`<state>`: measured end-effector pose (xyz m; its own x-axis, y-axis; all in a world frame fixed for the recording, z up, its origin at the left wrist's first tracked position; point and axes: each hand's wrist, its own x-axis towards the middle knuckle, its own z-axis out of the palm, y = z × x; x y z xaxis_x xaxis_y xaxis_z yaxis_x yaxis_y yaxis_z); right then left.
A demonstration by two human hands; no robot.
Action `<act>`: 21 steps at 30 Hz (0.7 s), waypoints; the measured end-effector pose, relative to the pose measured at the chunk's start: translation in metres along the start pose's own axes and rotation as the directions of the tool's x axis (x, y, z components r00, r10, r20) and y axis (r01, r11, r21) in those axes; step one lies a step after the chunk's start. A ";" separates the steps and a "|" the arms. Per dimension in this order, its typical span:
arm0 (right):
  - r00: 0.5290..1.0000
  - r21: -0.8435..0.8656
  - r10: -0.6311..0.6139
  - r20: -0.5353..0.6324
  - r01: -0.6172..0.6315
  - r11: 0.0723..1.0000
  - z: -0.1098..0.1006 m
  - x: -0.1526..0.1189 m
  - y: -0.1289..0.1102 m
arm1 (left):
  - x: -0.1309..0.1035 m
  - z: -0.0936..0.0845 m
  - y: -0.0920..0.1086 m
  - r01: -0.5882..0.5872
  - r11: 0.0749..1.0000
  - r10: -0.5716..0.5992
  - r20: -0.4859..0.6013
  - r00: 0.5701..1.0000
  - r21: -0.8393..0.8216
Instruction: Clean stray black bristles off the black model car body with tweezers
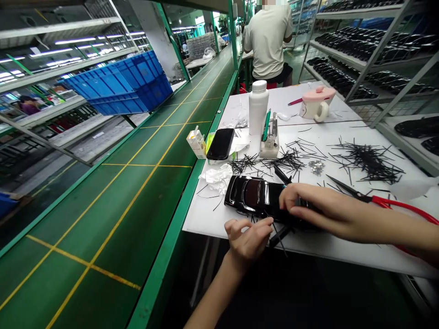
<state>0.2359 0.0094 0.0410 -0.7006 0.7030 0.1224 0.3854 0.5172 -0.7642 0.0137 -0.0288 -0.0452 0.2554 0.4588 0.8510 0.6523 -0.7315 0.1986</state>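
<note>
A glossy black toy-car body (254, 194) lies on the white table (329, 246) near its front edge. My right hand (308, 205) rests on the car's right end, fingers pressing it down. My left hand (248, 235) is just in front of the car at the table edge, thumb and fingers pinching a thin black strip (276, 233). Loose black strips (368, 160) lie scattered in heaps behind the car.
Red-handled scissors (377, 200) lie right of my hand. Behind stand a white bottle (258, 107), a phone (220, 144), a small carton (196, 141), crumpled tissue (217, 177), a pink-lidded mug (317, 104). A green conveyor (130, 183) runs left. A person (267, 41) sits beyond.
</note>
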 end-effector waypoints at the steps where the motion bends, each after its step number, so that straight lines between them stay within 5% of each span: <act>1: 0.998 0.039 -0.033 0.046 0.031 0.999 0.002 0.005 -0.007 | 0.002 0.000 -0.001 -0.022 1.000 0.022 -0.003 1.000 0.008; 11: 0.990 0.186 -0.114 0.085 0.097 0.978 0.012 0.031 -0.014 | 0.027 -0.010 -0.025 -0.306 0.951 0.307 -0.012 0.952 0.044; 21: 0.991 0.167 -0.094 0.099 0.077 0.983 0.013 0.026 -0.022 | 0.033 -0.005 -0.031 -0.390 0.920 0.390 -0.007 0.921 0.020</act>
<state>0.2021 0.0101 0.0528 -0.7895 0.5997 0.1304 0.2253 0.4809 -0.8474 -0.0016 0.0060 -0.0211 0.4852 0.1335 0.8641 0.5151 -0.8422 -0.1591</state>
